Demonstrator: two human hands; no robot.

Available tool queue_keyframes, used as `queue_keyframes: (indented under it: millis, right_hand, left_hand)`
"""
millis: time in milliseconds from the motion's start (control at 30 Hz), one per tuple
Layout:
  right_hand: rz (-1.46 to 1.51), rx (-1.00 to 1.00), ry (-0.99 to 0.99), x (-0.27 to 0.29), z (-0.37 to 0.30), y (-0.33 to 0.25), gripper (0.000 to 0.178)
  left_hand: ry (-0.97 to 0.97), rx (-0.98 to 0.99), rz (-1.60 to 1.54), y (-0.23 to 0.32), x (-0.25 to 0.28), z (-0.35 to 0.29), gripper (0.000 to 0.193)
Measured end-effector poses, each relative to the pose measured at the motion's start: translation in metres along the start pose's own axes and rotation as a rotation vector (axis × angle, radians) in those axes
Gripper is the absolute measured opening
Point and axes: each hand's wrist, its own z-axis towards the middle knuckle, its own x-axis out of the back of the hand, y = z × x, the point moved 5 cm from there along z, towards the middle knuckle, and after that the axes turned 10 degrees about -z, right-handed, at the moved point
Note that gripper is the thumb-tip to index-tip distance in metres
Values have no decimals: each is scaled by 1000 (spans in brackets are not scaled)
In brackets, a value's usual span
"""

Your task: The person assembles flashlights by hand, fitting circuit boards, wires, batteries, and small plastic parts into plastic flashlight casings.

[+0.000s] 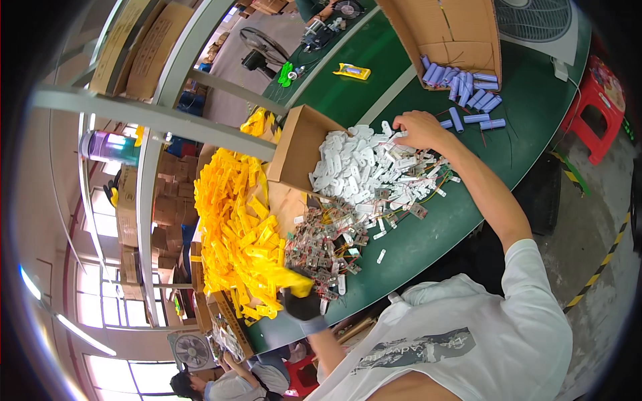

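My left hand [302, 305], in a dark glove and blurred by motion, grips a yellow plastic shell [294, 279] at the near end of a heap of yellow shells [234, 227]. Bare and with bent fingers, my right hand [418, 129] is at the far edge of a pile of small white plastic pieces [354, 164]. Its fingertips close on one of these white pieces. Between the two heaps lie many small circuit boards with thin wires [321, 240]. The white pile spills from a cardboard box [297, 144] tipped on its side.
Purple cylindrical battery cells [461, 83] spill from another cardboard box [461, 33] on the green table [428, 230]. A lone yellow shell [352, 71] lies farther off. A metal shelf frame [200, 123] crosses on the left. Red stool [595, 110] at right; another person [231, 384] sits nearby.
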Motion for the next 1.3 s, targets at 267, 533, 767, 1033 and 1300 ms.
queue_keyframes:
  millis: [267, 533, 767, 1033, 1300]
  right_hand:
    - [-46, 182, 51, -9, -15, -16, 19]
    - [122, 296, 109, 5, -18, -27, 18]
    - [659, 232, 177, 32, -17, -34, 13]
    - [848, 129, -6, 20, -21, -46, 21]
    - [1697, 298, -38, 35, -21, -46, 43]
  left_hand:
    - [48, 638, -290, -208, -60, -92, 69]
    - [-30, 577, -96, -221, -81, -67, 64]
    - [-32, 520, -49, -227, -73, -63, 65]
    - [70, 545, -194, -235, -49, -69, 55]
    - [104, 374, -129, -224, -75, -70, 58]
